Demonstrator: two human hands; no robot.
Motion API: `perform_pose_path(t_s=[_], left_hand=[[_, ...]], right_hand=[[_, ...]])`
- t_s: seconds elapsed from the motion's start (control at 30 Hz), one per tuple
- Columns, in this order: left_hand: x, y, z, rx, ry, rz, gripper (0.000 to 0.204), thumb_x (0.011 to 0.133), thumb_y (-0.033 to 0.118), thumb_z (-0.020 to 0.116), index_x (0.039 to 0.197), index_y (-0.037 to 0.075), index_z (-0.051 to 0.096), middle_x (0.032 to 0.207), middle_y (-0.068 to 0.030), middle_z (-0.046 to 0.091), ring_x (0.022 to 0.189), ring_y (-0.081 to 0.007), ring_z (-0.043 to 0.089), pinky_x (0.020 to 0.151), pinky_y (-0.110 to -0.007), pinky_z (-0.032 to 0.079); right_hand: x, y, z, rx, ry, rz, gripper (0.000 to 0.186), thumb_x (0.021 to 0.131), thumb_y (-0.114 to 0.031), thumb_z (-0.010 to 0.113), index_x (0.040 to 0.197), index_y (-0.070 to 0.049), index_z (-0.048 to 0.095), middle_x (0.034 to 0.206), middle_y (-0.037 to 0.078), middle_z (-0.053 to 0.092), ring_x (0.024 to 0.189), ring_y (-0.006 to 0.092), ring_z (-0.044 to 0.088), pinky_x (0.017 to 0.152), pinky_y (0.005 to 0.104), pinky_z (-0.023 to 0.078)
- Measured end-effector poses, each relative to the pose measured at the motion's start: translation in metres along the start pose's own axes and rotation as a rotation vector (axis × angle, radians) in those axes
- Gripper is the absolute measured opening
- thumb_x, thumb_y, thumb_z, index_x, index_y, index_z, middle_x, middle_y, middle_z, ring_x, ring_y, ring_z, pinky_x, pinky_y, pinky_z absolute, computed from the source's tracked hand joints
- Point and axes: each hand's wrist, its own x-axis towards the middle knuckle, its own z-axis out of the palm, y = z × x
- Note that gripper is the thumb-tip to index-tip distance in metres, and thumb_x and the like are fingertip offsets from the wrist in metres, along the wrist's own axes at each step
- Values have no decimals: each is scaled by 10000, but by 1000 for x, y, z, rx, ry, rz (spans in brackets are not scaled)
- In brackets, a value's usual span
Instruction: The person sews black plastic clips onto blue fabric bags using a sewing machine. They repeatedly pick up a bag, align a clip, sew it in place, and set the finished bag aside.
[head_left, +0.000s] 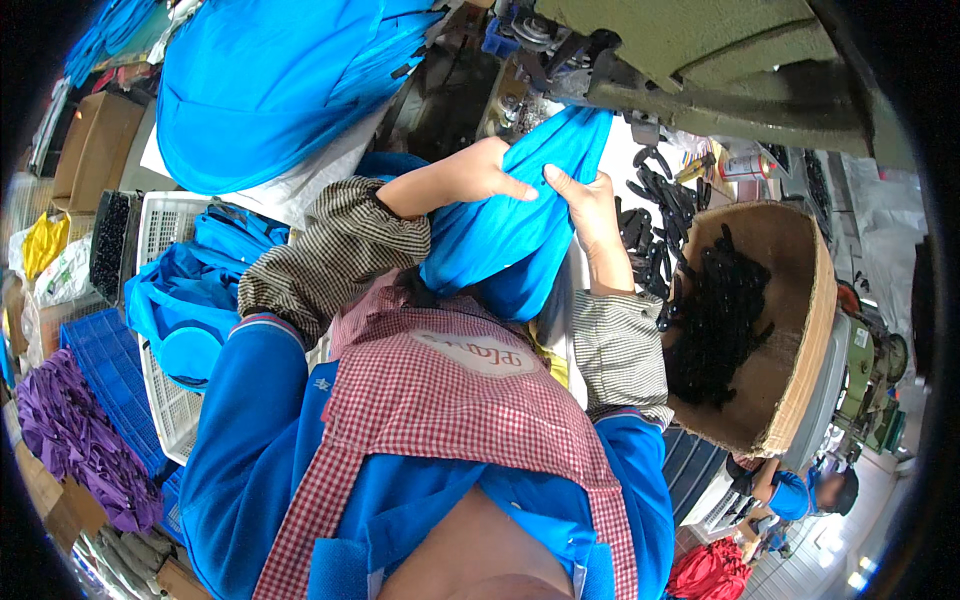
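A bright blue cloth piece (505,235) hangs in folds in front of my apron, its far end lying beneath the green machine. Closed on its left side is my left hand (468,178), thumb lying over the fabric and the other fingers hidden behind it. My right hand (592,215) pinches the cloth at its right edge, thumb pressed on top near a small dark dot. Just right of that hand, loose black plastic parts (655,215) lie scattered on a white surface.
An olive-green machine (730,60) overhangs the far right. A cardboard box (812,290) of black parts stands at my right. Stacked blue cloth (280,90) rises at far left, above a white basket (160,225) holding more blue fabric. Another person (795,495) is at lower right.
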Motion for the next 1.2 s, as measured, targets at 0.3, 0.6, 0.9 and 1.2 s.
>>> perform_pose_path(t_s=[0.3,0.6,0.9,1.2], left_hand=[[-6,26,-34,-124,110,-181,374,709,204,688,1007,-4,601,902,-66,632,790,-142,588,758,-281,452],[14,22,-65,-115,166,-72,289,706,168,693,933,-5,641,882,-72,640,759,-149,602,735,-276,459],[15,7,-67,-86,181,-214,284,766,192,639,975,0,622,876,-44,637,773,-126,590,742,-277,453],[16,19,-53,-96,273,-21,207,692,105,699,856,-14,656,797,-69,645,713,-127,596,699,-266,461]], right_hand=[[54,-8,11,36,-190,-53,336,764,-193,667,1020,3,574,962,62,606,852,150,564,791,291,441],[90,3,23,51,-4,-173,393,733,-115,685,1084,-30,529,1032,55,564,933,167,523,851,293,410],[97,17,27,101,-11,-93,400,741,-166,676,1074,9,541,1024,100,582,915,202,552,849,324,429],[96,2,16,-139,19,-206,402,694,-172,719,1038,-22,578,1050,91,588,943,191,540,827,304,419]])
